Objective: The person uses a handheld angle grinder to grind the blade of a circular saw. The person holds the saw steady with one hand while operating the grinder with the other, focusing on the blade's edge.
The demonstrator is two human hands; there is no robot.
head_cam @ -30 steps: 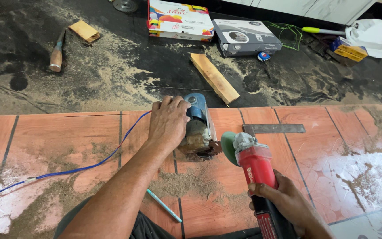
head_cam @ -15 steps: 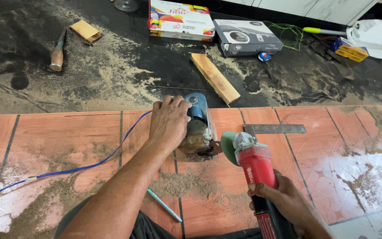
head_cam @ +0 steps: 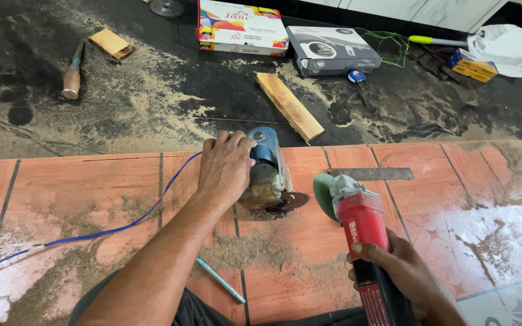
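My left hand (head_cam: 225,168) grips the body of a blue circular saw (head_cam: 269,175) that rests on an orange-brown patterned board (head_cam: 116,187). Its toothed blade (head_cam: 288,202) shows at the lower right of the tool. A blue cord (head_cam: 92,226) runs from the saw off to the left. My right hand (head_cam: 403,274) holds a red angle grinder (head_cam: 364,229) by its handle, with the green disc guard (head_cam: 323,194) pointing at the saw blade, a small gap between them.
Sawdust covers the board and the dark floor. A metal ruler (head_cam: 373,174) lies on the board to the right. A wood offcut (head_cam: 289,105), two boxes (head_cam: 241,27) (head_cam: 331,49), a chisel (head_cam: 72,73), a small block (head_cam: 111,43) and a pencil (head_cam: 220,280) lie around.
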